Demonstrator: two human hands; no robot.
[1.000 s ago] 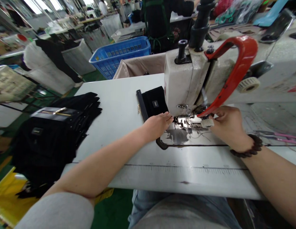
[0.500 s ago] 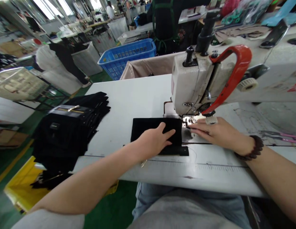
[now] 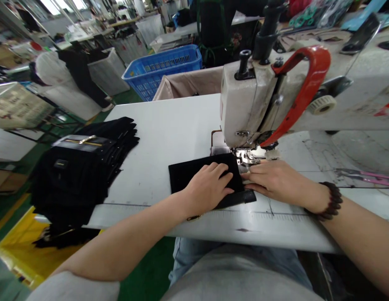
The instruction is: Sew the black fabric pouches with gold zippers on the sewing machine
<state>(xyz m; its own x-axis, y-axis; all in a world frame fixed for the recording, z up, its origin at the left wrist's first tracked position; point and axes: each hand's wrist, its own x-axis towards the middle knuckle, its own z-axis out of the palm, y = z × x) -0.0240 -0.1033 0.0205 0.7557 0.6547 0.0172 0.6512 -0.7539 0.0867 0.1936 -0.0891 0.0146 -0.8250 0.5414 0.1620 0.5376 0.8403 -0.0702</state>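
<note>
A black fabric panel (image 3: 188, 172) lies on the sewing table, slightly tilted, its right corner beside the presser foot (image 3: 246, 158). Along its near edge runs a darker strip with a zipper (image 3: 236, 200). My left hand (image 3: 210, 184) rests on top of the panel, fingers apart and pressing down. At the panel's right edge, my right hand (image 3: 272, 179) has its fingers close together, with the fingertips on the fabric; the exact grip is partly hidden. Above them stands the sewing machine head (image 3: 241, 104) with a red curved guard (image 3: 313, 83).
A stack of black fabric pieces with zippers (image 3: 84, 167) sits on the table's left end. Below it is a yellow crate (image 3: 19, 251). Pink-handled scissors (image 3: 370, 175) lie at right. A blue basket (image 3: 163, 69) and a beige cloth-lined bin (image 3: 188, 83) stand behind the table.
The panel has turned a little, its right side closer to me. My right hand has moved slightly toward me onto its edge, and my left hand's fingers are more bent. The view has shifted slightly.
</note>
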